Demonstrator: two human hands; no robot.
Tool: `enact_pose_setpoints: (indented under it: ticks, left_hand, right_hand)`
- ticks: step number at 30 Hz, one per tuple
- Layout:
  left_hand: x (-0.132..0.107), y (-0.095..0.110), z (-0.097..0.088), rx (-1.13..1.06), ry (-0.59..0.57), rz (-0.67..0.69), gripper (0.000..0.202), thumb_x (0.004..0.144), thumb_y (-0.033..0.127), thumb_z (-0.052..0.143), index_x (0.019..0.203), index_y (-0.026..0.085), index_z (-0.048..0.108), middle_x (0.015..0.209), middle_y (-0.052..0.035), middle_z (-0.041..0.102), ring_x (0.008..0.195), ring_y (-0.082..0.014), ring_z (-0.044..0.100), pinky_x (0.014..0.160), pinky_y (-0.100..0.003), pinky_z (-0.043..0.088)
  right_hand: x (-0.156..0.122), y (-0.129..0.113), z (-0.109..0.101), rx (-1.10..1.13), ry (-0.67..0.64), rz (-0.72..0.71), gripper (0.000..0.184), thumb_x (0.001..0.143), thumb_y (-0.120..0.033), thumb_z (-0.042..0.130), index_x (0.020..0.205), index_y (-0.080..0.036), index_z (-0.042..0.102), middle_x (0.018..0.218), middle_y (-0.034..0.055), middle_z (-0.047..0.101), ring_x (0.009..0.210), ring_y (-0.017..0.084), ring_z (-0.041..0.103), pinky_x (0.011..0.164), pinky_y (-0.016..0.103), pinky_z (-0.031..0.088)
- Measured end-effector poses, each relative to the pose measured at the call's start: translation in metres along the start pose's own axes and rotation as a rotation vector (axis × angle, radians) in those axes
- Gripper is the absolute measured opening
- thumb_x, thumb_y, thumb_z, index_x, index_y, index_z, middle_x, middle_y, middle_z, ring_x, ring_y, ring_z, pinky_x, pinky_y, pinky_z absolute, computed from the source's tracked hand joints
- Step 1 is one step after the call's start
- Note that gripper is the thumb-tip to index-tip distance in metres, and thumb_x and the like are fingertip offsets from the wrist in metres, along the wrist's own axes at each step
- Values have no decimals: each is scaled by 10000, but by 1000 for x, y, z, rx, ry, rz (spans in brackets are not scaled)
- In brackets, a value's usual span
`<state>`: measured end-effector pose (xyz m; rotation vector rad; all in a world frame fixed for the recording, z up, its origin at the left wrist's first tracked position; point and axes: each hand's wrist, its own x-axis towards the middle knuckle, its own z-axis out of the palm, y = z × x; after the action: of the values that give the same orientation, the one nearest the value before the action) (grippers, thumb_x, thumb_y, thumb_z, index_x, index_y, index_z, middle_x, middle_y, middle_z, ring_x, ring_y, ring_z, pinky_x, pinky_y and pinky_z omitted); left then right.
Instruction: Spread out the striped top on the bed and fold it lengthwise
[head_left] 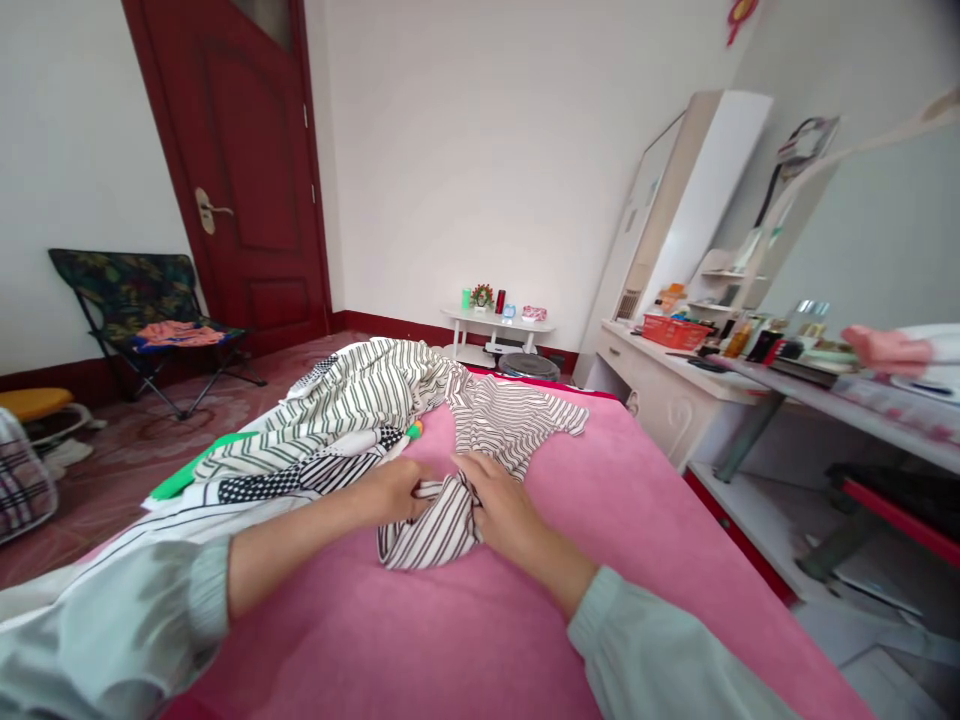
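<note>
Left hand (397,493) and right hand (501,503), head view: both pinching near end of striped shirt (439,532), fingertips partly hiding in cloth. Shirt is lying on pink sheet (645,510), far end spreading mostly flat, near end sitting bunched; looking only partway handled. Clothes pile (352,395) at left is lying loose, overlapping, apparently awaiting handling.

red door (259,200) | patterned folding chair (131,282) | red basket (671,332) | bottles (739,339), probably cosmetics
</note>
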<state>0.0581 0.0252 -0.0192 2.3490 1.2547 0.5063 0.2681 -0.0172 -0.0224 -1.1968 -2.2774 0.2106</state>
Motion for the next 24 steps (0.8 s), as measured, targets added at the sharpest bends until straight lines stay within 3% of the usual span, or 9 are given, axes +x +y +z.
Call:
enact_pose_setpoints:
  ticks: [4, 7, 11, 15, 17, 20, 22, 24]
  left_hand:
    - [-23, 21, -7, 60, -77, -10, 82, 647, 275, 654, 661, 203, 618, 570, 42, 556, 510, -127, 475, 477, -239, 279]
    - [-35, 25, -12, -9, -64, -46, 188, 680, 359, 661, 640, 196, 576, 587, 39, 555, 517, -119, 457, 479, -235, 282]
    - [-46, 17, -11, -48, -15, -33, 203, 693, 329, 648, 603, 191, 530, 596, 38, 546, 550, -119, 457, 503, -234, 298]
    - [-57, 11, -2, -159, -86, -49, 158, 679, 182, 587, 575, 182, 468, 553, 52, 504, 510, -97, 421, 474, -223, 282]
    - [-62, 14, 1, -122, -113, -23, 128, 661, 138, 578, 588, 178, 481, 570, 49, 521, 524, -100, 450, 479, -222, 303]
    - [-63, 25, 2, 18, -20, 123, 105, 692, 146, 606, 791, 182, 601, 797, 3, 629, 731, -156, 575, 636, -248, 432]
    - [-59, 35, 4, 75, 51, 282, 293, 767, 138, 567, 1049, 209, 605, 1078, -42, 624, 988, -194, 578, 844, -282, 453]
    - [-50, 43, 9, 130, 55, 426, 491, 803, 61, 486, 1257, 248, 509, 1313, -59, 518, 1195, -200, 485, 1001, -303, 388]
  right_hand:
    - [-7, -1, -16, -93, -65, -9, 436, 671, -9, 453, 980, -257, 634, 933, 19, 591, 894, 181, 556, 720, 259, 411]
    - [-26, 8, -38, -95, 44, 18, 306, 646, -10, 445, 818, -226, 579, 861, 4, 582, 854, 170, 545, 694, 245, 390]
    - [-66, 35, -72, -142, 118, 141, 224, 646, -45, 457, 761, -232, 501, 808, -9, 573, 758, 161, 543, 642, 245, 390]
    - [-118, 77, -100, -271, 62, 308, 132, 689, -145, 510, 764, -252, 490, 818, -7, 603, 707, 175, 558, 585, 262, 412]
    - [-142, 97, -109, -316, 6, 367, 174, 678, -148, 503, 809, -259, 536, 867, 4, 629, 746, 190, 586, 597, 274, 442]
    - [-167, 114, -115, -344, -44, 323, 386, 676, -114, 467, 1005, -255, 612, 1059, 40, 637, 976, 220, 592, 805, 331, 482]
    - [-173, 114, -114, -365, -50, 246, 489, 680, -98, 464, 1119, -250, 616, 1170, 57, 607, 1126, 240, 528, 960, 393, 423]
    - [-173, 107, -111, -362, -58, 175, 555, 668, -73, 464, 1173, -253, 608, 1238, 61, 578, 1210, 252, 465, 1037, 432, 359]
